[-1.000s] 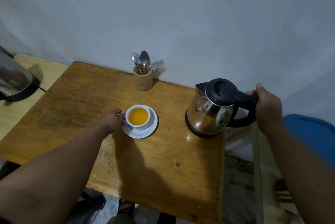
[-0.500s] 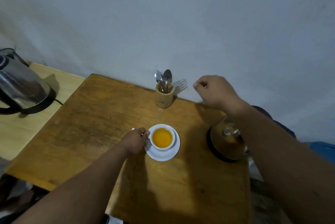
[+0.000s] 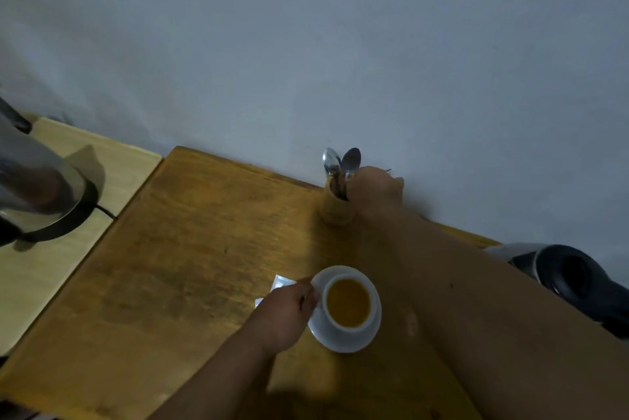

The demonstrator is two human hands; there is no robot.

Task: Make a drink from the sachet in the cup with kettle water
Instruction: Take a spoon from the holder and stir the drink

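One cup [image 3: 350, 305] on its saucer [image 3: 343, 339], full of orange drink, sits right at my left hand [image 3: 284, 312]; left fingers curl against the cup's near side where the handle should be, steadying it, though I can't tell exactly how they close. White sachet [image 3: 280, 281] lies flat on the table [image 3: 190, 249], mostly tucked under that same hand, touching or just beside the saucer, can't tell which. Change over the last second: my right hand [image 3: 374, 188] let go of the kettle [image 3: 575, 280] handle and has crossed forward to the wooden utensil holder [image 3: 335, 207] by the wall, well beyond the cup. Right hand is at the holder's rim among the handles; fingers are hidden behind the knuckles and blurred, so whether they've pinched a spoon yet I can't tell. Two spoons [image 3: 340, 161] stand up just off that hand's left side. Kettle is now parked on the table, out past my right forearm, partly hidden by it. Read: pour looks done, water and powder are in, next step is stirring. Needs one spoon pulled straight up without tipping the holder, then brought back to the cup. Risk: cup is full near the brim, so slow stir, keep left hand on it. Second kettle [image 3: 37, 188] far off to my left, on the lighter side table [image 3: 41, 270], not in play.
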